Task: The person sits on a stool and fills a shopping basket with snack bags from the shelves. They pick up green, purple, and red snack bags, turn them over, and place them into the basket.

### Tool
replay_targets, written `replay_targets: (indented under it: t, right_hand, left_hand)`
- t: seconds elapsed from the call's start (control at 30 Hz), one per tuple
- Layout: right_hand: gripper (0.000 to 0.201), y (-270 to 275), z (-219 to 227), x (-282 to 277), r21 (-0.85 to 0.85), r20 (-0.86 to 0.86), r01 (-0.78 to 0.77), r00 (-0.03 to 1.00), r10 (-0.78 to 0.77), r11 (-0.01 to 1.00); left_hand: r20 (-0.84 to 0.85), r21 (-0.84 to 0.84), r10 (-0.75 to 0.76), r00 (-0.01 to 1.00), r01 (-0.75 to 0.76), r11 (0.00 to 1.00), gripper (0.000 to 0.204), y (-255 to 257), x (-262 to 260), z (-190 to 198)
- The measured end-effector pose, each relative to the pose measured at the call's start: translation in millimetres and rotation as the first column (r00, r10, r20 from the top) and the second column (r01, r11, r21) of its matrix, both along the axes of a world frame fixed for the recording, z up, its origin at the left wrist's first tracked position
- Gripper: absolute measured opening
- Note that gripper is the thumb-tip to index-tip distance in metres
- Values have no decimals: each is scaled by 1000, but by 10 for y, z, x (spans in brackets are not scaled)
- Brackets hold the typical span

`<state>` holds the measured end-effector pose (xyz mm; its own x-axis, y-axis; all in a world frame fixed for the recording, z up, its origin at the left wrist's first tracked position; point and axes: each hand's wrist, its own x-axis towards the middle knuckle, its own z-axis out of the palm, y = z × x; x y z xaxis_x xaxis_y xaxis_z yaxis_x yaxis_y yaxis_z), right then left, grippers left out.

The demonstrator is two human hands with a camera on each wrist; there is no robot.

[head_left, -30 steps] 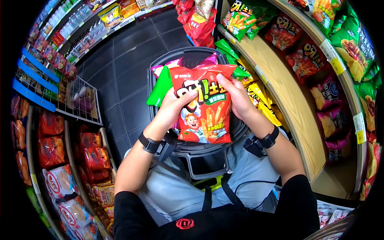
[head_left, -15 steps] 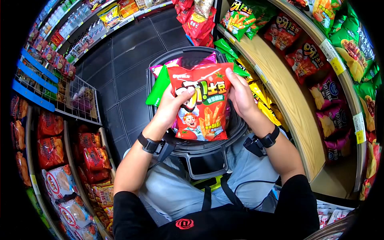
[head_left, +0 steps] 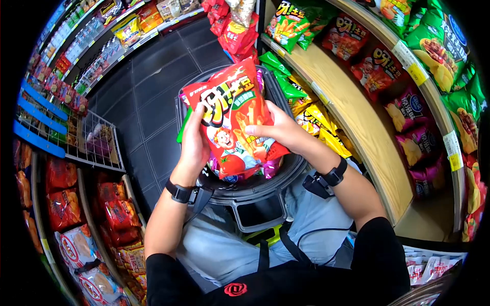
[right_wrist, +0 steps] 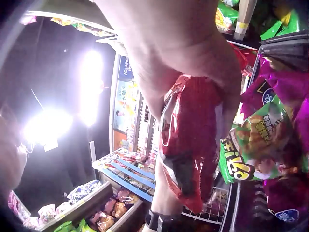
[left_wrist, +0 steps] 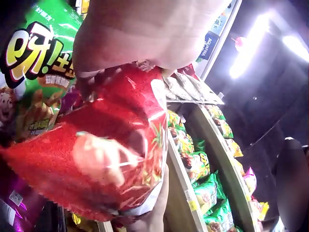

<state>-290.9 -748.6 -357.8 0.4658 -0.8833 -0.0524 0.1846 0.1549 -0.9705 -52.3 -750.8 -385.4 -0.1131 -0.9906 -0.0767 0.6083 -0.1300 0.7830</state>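
Note:
A red snack bag (head_left: 235, 109) with a cartoon chef and fries on its front is held between both hands, tilted with its top leaning left. My left hand (head_left: 194, 140) grips its left edge. On the right edge, my right hand (head_left: 283, 127) pinches it, thumb across the printed front and other fingers behind. Below the bag is a dark basket (head_left: 240, 195), partly covered by it. Purple bags (head_left: 270, 168) lie inside, along with a green bag (right_wrist: 260, 130) of similar print. Both wrist views show the red bag (left_wrist: 125, 125) from its sides.
A wooden shelf (head_left: 347, 102) with red, green and purple snack bags curves along the right. Yellow bags (head_left: 319, 125) sit beside the basket. To the left stand a white wire rack (head_left: 104, 143) and shelves of red packs (head_left: 64, 209). Dark floor tiles (head_left: 158, 81) show ahead.
The red bag has turned counterclockwise from nearly upright. My right hand has shifted lower on its edge, and my left thumb has moved from its front to the left edge.

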Motion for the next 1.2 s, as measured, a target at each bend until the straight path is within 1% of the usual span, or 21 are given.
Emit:
replay_targets:
  t: [0.07, 0.1, 0.13, 0.2, 0.27, 0.33, 0.4, 0.5, 0.53, 0.63, 0.67, 0.73, 0.77, 0.8, 0.87, 0.9, 0.93, 1.03, 1.07, 1.13, 1.2]
  right_hand:
    - [65, -41, 6, -30, 28, 113, 65, 991, -68, 997]
    - [63, -85, 10, -71, 22, 166, 117, 979, -119, 993]
    - [61, -142, 24, -118, 18, 219, 167, 961, -167, 986]
    - [52, -234, 62, -249, 75, 319, 344, 881, -349, 936]
    - [49, -415, 28, -426, 59, 389, 539, 763, -516, 840]
    - [41, -583, 29, -625, 98, 422, 660, 650, -632, 745]
    - [41, -763, -44, -907, 34, 454, 714, 612, -648, 699]
    - [49, -980, -133, -1264, -65, 417, 839, 515, -749, 541]
    - [55, -1049, -159, -1372, -56, 376, 881, 454, -808, 469]
    - [66, -1257, -204, -1604, -29, 355, 928, 356, -864, 370]
    - [66, -1319, -208, -1640, -34, 362, 929, 355, -862, 368]
    - [66, -1651, -370, -1880, -224, 171, 965, 177, -969, 137]
    - [60, -1760, -405, -1954, -334, 63, 941, 88, -994, 62]
    - [60, -1802, -334, -2031, -342, 69, 938, 90, -993, 61]
    - [50, -1833, -251, -2204, -334, -92, 879, 328, -940, 339]
    - [58, -2071, -442, -2352, -378, -31, 898, 230, -973, 225]
    - [58, -2085, -399, -2364, -377, -33, 897, 235, -971, 230]
    - [79, -2080, -300, -2400, -503, -458, 800, 74, -886, 327]
    - [79, -2059, -305, -2391, -499, -462, 802, 72, -884, 327]
    - [77, -2068, -315, -2414, -514, -657, 674, 89, -749, 531]
    - [79, -2017, -379, -2424, -491, -646, 685, 129, -753, 538]
  left_hand:
    - [-33, -15, -75, 997, 75, 997, 55, 20, 2, 7]
    - [57, 51, 10, 998, -13, 999, 57, 55, -18, 55]
    - [124, 35, -47, 991, 43, 998, 62, 50, 29, 36]
    - [197, 15, -37, 980, 34, 999, 65, 63, 25, 62]
    - [194, 16, -64, 979, 62, 998, 67, 66, 41, 60]
    - [210, 20, -89, 974, 87, 996, 67, 44, 72, 38]
    - [220, 25, -95, 971, 91, 995, 66, 42, 84, 30]
    - [237, 38, -95, 967, 88, 995, 63, 52, 78, 66]
    - [240, 38, -98, 966, 92, 995, 62, 45, 76, 69]
    - [234, 37, -108, 966, 103, 994, 60, 21, 69, 51]
    - [225, 44, -112, 968, 104, 994, 59, 17, 73, 30]
    - [216, 49, -109, 970, 101, 994, 55, 16, 78, 12]
    - [216, 54, -112, 970, 102, 993, 54, 23, 85, 4]
    - [216, 59, -113, 970, 103, 993, 52, 3, 95, -1]
    - [202, 43, -112, 973, 105, 994, 51, -15, 114, -16]
    - [198, 32, -115, 973, 111, 993, 50, -13, 135, -23]
    - [199, 34, -111, 974, 106, 994, 50, -16, 142, -3]
    - [207, 40, -95, 974, 88, 995, 48, -31, 149, 7]
    - [209, 45, -99, 973, 92, 995, 48, -35, 155, -3]
    - [201, 46, -103, 974, 95, 994, 47, -53, 166, 3]
    - [202, 40, -105, 974, 99, 994, 47, -53, 174, 21]
